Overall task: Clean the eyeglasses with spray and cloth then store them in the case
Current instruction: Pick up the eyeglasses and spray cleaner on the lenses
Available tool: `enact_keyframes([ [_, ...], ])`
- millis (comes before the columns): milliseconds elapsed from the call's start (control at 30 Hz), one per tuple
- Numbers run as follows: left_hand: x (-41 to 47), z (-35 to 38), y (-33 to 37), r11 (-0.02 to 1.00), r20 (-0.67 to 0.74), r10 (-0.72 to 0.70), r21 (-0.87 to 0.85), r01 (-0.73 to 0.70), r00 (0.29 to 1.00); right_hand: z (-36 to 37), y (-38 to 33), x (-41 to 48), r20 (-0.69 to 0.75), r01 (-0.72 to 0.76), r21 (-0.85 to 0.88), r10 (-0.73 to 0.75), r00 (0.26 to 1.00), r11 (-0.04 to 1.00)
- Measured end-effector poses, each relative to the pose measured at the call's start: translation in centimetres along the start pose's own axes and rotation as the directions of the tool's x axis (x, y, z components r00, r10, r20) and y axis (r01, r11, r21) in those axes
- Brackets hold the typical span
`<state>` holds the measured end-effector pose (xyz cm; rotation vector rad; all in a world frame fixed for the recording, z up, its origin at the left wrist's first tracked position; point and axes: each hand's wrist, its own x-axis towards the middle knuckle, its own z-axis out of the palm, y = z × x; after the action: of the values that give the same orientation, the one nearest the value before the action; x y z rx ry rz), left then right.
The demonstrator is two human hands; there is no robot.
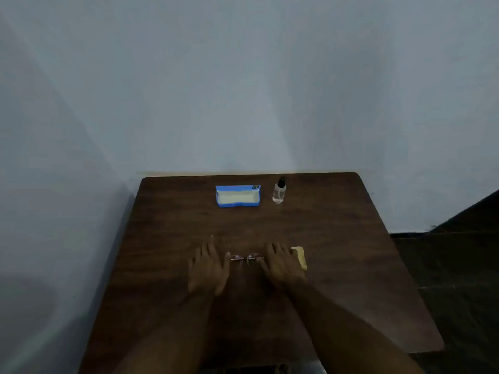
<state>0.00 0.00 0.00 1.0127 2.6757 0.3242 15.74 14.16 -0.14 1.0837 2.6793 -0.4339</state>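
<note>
We had both hands flat on the dark brown wooden table, with the thin, metal-rimmed eyeglasses lying lenses-down between them. Our left hand sat at the glasses' 9 o'clock, fingers straight and spread, thumb just beside the frame's end. Our right hand sat at their 3 o'clock, fingers likewise straight and loosely fanned. The blur kept us from telling whether either thumb touched the frame. The folded pale yellow cloth lay just beyond the right hand, at 3 o'clock. Well apart at 12 o'clock stood the open blue rectangular case with its pale lining. The small clear spray bottle with a black cap stood upright at 1 o'clock.
</note>
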Motion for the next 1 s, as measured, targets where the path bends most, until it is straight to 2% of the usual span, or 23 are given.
enact_keyframes([
  [100, 1.4, 0.8, 0.0, 0.971, 0.117, -0.169, -0.151, 0.185, 0.979, 0.3, -0.2, 1.0, -0.021, -0.108, 0.148, 0.112, 0.993, 0.983],
  [167, 2.4, 1.5, -0.1, 0.936, 0.176, -0.212, -0.248, 0.251, 0.961, 0.3, -0.2, 1.7, -0.017, -0.174, 0.234, 0.183, 0.983, 0.956],
  [267, 3.6, 3.3, -0.4, 0.876, 0.229, -0.27, -0.346, 0.337, 0.935, 0.6, -0.1, 2.5, -0.02, -0.203, 0.314, 0.22, 0.975, 0.927],
  [367, 5.7, 7.3, -2.1, 0.744, 0.292, -0.355, -0.486, 0.458, 0.888, 0.6, 0.0, 3.1, 0.009, -0.217, 0.359, 0.23, 0.973, 0.908],
  [467, 5.9, 7.7, -2.2, 0.679, 0.304, -0.381, -0.549, 0.487, 0.873, 0.8, -0.1, 3.4, 0.032, -0.229, 0.397, 0.236, 0.971, 0.889],
  [667, 5.0, 6.1, -1.5, 0.591, 0.339, -0.368, -0.634, 0.499, 0.866, 1.3, -0.5, 3.7, 0.05, -0.275, 0.476, 0.287, 0.957, 0.835],
  [767, 5.0, 5.2, -1.2, 0.565, 0.313, -0.305, -0.701, 0.436, 0.899, 0.4, -1.0, 4.0, 0.007, -0.284, 0.551, 0.335, 0.942, 0.785],
  [867, 5.2, 3.5, -1.0, 0.586, 0.189, -0.258, -0.749, 0.309, 0.948, -1.2, -1.3, 4.5, -0.076, -0.231, 0.69, 0.385, 0.92, 0.686],
  [1000, 5.2, 0.4, 0.3, 0.748, -0.083, -0.156, -0.661, 0.063, 0.984, -3.8, -2.0, 5.0, -0.17, -0.108, 0.819, 0.417, 0.893, 0.563],
])
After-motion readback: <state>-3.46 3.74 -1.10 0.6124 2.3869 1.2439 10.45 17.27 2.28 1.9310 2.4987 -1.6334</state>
